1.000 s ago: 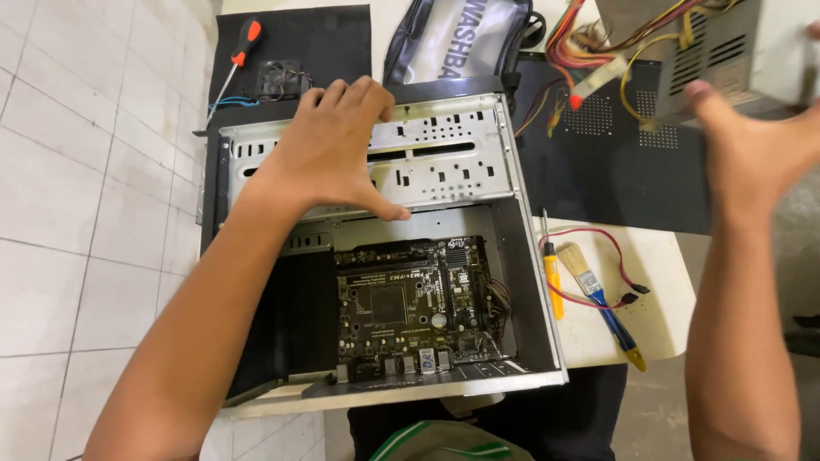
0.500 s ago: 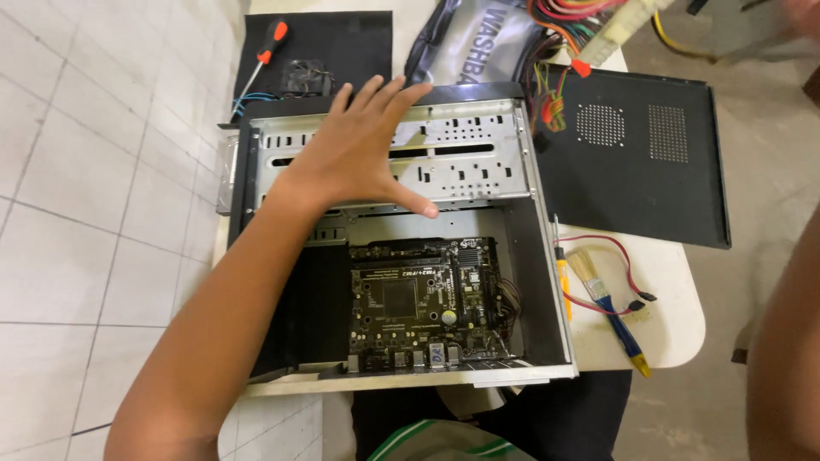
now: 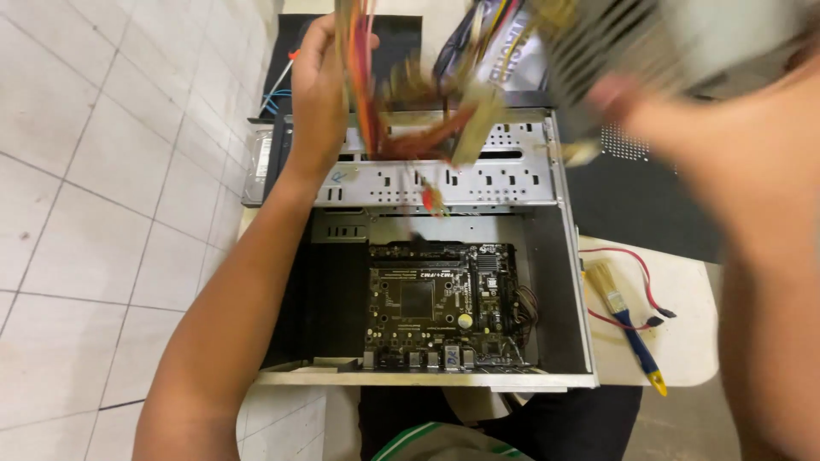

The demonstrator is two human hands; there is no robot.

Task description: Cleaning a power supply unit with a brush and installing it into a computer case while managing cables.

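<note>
The open computer case (image 3: pixel 559 256) lies on its side on a small white table (image 3: pixel 683 358), its side panel (image 3: pixel 632 201) off and resting dark on the tabletop behind it. Inside, the motherboard (image 3: pixel 440 303) sits mounted at the bottom of the case; no cables are seen plugged into it from above.

The power supply (image 3: pixel 623 43) is out of the case, held aloft over its upper right corner; it is badly blurred. The right hand (image 3: pixel 636 107) appears closed on its underside, though the grip itself cannot be made out clearly. The left hand (image 3: pixel 320 85) is raised above the drive bay bracket (image 3: pixel 444 175), fingers curled about the loose cable bundle (image 3: pixel 367 77) hanging from the unit.

Judgement: the unit is neither seated nor fastened, and its leads hang free. Placement and wiring appear outstanding.

A paintbrush (image 3: pixel 623 320) with a blue handle and a red data cable (image 3: pixel 636 282) lie on the table to the right, untouched. A screwdriver (image 3: pixel 282 77) lies beyond the case.
</note>
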